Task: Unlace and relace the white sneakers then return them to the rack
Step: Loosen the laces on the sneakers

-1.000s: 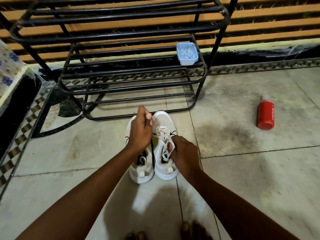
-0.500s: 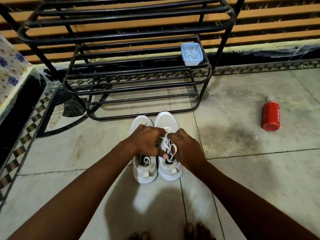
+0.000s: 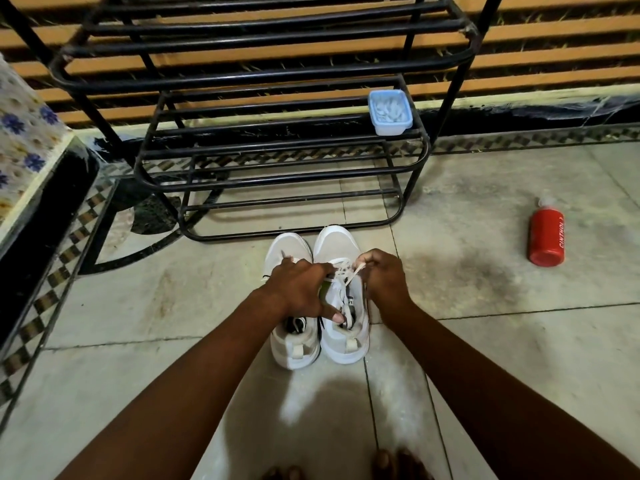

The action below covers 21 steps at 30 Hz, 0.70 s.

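Observation:
Two white sneakers stand side by side on the floor tiles, toes toward the black metal shoe rack. The left sneaker is partly under my left hand. My left hand reaches across to the right sneaker, fingers curled at its laces, thumb down at the tongue. My right hand pinches a white lace end and holds it taut over the right sneaker's eyelets. Both hands hide most of the lacing.
A small blue plastic tub sits on the rack's middle shelf at the right. A red bottle lies on the floor to the right. A floral-covered ledge borders the left. My toes show at the bottom edge.
My left hand came down from above the left sneaker's toe to the right sneaker's laces. My right hand moved up from the tongue and now holds a lace end taut.

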Each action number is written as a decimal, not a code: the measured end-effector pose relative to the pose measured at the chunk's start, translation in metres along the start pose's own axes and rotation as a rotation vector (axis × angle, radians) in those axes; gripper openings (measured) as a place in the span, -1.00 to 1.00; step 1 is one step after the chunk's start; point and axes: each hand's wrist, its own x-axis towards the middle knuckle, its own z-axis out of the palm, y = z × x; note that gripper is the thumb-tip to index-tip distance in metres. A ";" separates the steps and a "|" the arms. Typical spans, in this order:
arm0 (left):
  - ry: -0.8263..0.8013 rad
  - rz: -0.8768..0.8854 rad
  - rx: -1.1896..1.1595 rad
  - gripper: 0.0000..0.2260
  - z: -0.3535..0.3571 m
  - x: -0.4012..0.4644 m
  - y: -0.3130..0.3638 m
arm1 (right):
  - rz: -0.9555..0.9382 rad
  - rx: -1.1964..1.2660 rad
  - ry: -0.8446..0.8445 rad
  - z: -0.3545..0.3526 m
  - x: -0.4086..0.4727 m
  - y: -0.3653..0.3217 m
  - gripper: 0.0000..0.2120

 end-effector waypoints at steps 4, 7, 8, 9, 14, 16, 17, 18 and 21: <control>-0.007 -0.019 -0.010 -0.07 -0.003 -0.005 0.004 | -0.206 -0.140 -0.213 -0.009 0.006 -0.006 -0.80; -0.014 -0.028 -0.016 -0.09 -0.003 -0.004 0.004 | -0.275 -0.178 -0.394 -0.016 0.016 -0.018 -0.76; -0.012 -0.025 -0.008 -0.10 -0.003 -0.002 0.003 | -0.274 -0.207 -0.454 -0.017 0.018 -0.023 -0.77; -0.013 -0.020 0.003 -0.10 -0.003 -0.001 0.002 | -0.276 -0.275 -0.496 -0.018 0.020 -0.029 -0.79; -0.029 0.006 0.113 -0.11 -0.001 0.003 0.000 | -0.513 -0.887 -0.700 -0.026 0.035 -0.049 -0.88; -0.033 0.015 0.151 -0.13 0.000 0.005 0.002 | -0.621 -0.993 -0.775 -0.025 0.034 -0.052 -0.92; -0.036 0.012 0.157 -0.13 0.001 0.007 0.001 | -0.713 -1.044 -0.791 -0.024 0.033 -0.050 -0.93; -0.041 0.008 0.158 -0.10 0.002 0.008 0.002 | -0.834 -1.093 -0.786 -0.021 0.028 -0.048 -0.87; -0.051 -0.002 0.179 -0.06 0.000 0.011 0.001 | -0.973 -1.083 -0.735 -0.017 0.022 -0.037 -0.89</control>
